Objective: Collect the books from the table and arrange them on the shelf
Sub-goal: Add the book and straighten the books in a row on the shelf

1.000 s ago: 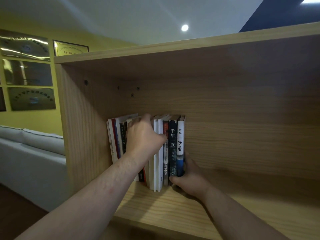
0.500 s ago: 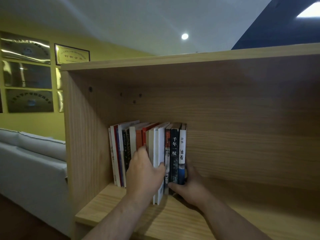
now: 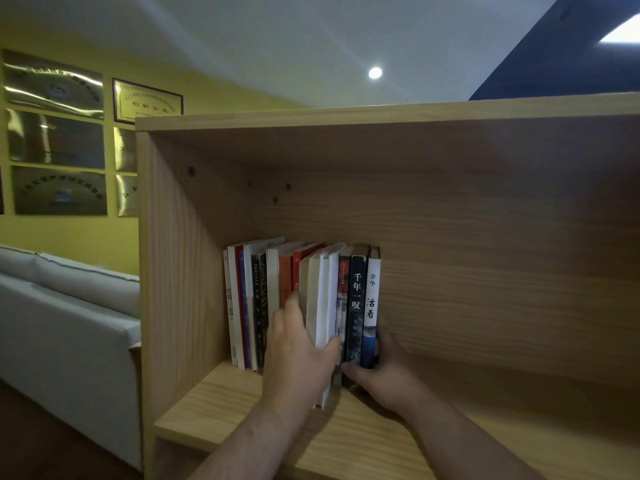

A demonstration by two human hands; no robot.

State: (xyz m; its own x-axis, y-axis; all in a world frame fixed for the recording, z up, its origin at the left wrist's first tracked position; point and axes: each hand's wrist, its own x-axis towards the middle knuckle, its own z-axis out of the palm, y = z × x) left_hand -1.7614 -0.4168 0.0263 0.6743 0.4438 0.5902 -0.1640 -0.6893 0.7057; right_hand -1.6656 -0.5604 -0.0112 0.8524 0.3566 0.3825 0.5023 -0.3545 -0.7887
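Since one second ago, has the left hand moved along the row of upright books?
Yes. The left hand dropped from the books' top edges to their lower halves.

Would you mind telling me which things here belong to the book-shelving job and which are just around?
Part of the job: row of books, wooden shelf, left hand, right hand.

Just around: grey sofa, wall plaques, ceiling light.

Both forearms are bare, with no sleeve showing up to the frame's lower edge. The left hand (image 3: 298, 358) and right hand (image 3: 384, 374) wear no gloves. No ring, watch or band shows on either wrist.
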